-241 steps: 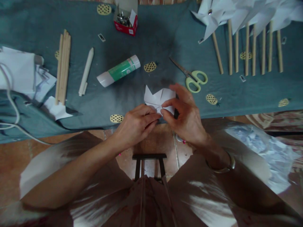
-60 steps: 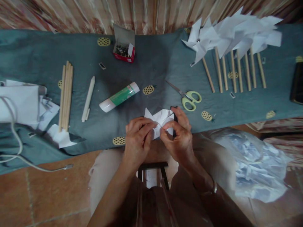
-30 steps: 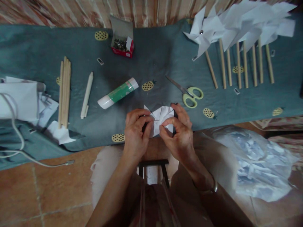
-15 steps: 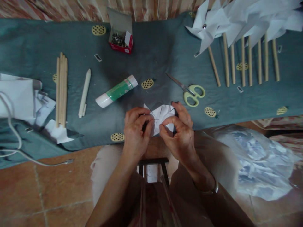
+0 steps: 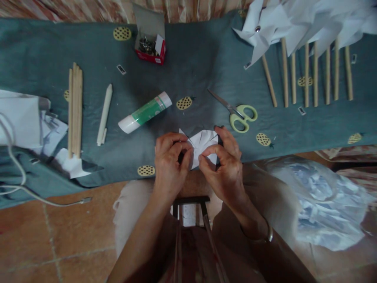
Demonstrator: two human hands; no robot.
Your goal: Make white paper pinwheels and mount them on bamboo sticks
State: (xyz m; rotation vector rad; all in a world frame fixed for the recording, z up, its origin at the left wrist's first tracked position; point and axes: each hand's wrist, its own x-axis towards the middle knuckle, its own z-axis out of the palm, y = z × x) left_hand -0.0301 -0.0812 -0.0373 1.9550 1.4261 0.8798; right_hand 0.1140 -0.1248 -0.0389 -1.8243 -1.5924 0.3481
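Note:
A small white sheet of cut paper [image 5: 204, 138], its corners curling upward, lies between my hands near the front edge of the cloth. My left hand [image 5: 171, 159] pinches the paper's left side between thumb and fingers. At the right side, my right hand [image 5: 225, 159] presses thumb and forefinger onto the paper, while its other fingers curl round the far right corner. Scissors with light green handles [image 5: 243, 118] lie just beyond my right hand. Beyond my left hand is a glue stick [image 5: 145, 113] with a green label.
Finished white paper pinwheels [image 5: 268, 23] on wooden sticks lie back right. A red box of metal pins [image 5: 150, 49] stands open at the back. To the left are a pen [image 5: 105, 114], wooden sticks [image 5: 75, 112], paper sheets [image 5: 19, 122] and a cable [image 5: 17, 165]. A plastic bag [image 5: 330, 204] of scraps sits right.
The view has shifted very slightly. Both hands keep their hold on the paper almost unchanged.

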